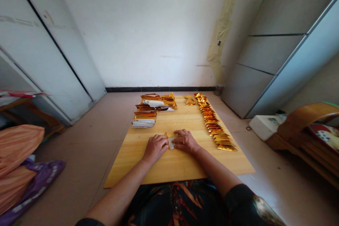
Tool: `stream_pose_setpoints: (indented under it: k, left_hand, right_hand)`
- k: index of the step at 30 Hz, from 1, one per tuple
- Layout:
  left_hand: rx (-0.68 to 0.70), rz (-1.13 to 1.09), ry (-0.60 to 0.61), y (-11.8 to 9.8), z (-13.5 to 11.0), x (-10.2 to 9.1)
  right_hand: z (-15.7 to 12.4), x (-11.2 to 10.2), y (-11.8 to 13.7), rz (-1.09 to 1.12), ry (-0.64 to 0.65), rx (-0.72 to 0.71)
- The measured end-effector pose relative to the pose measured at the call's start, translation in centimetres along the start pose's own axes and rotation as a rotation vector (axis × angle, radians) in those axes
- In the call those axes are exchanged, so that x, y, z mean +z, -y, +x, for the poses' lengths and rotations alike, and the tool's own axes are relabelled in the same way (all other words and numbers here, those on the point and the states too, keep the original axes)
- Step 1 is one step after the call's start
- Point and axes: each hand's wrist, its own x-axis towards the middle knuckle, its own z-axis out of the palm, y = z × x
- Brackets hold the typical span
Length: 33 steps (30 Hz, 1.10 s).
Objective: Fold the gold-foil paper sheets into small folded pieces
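A small sheet of gold foil paper (171, 143) lies on the wooden board, its pale side showing in the middle and gold along its left and upper edges. My left hand (158, 146) is closed at the left edge, with thumb and fingers pinching the paper. At the opposite edge, my right hand (185, 140) rests with fingers apart, the tips touching the sheet. To the right, folded gold foil pieces (213, 123) overlap in a long row. Stacks of foil sheets (144, 114), some white side up, sit at the back left.
The wooden board (182, 169) spans the space before my lap. A few gold pieces (189, 100) lie near its far edge. Grey cabinets (262, 49) stand at right, by a wooden seat (304, 127). Orange and purple bags (23, 169) lie on the floor at left.
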Motion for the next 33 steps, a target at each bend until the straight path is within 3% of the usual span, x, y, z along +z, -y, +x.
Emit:
stream_pose_setpoints:
  k: [6,13,20,26,33]
  left_hand:
    - [0.030,-0.041,0.034,0.7,0.6,0.0]
    - [0.067,-0.094,0.068,1.5,1.3,0.0]
    - [0.062,-0.099,0.063,1.6,1.3,0.2]
    - [0.050,-0.112,0.052,1.5,1.3,0.1]
    - [0.033,-0.103,0.056,1.4,1.3,0.1]
  right_hand:
    - [0.2,1.0,0.1,0.070,-0.072,-0.122]
    - [0.5,0.6,1.3,0.190,-0.053,-0.175]
    - [0.0,1.5,0.8,0.430,-0.196,-0.081]
    - [-0.7,1.9,0.6,0.323,-0.188,-0.119]
    - [0.2,1.8,-0.2,0.304,-0.094,-0.094]
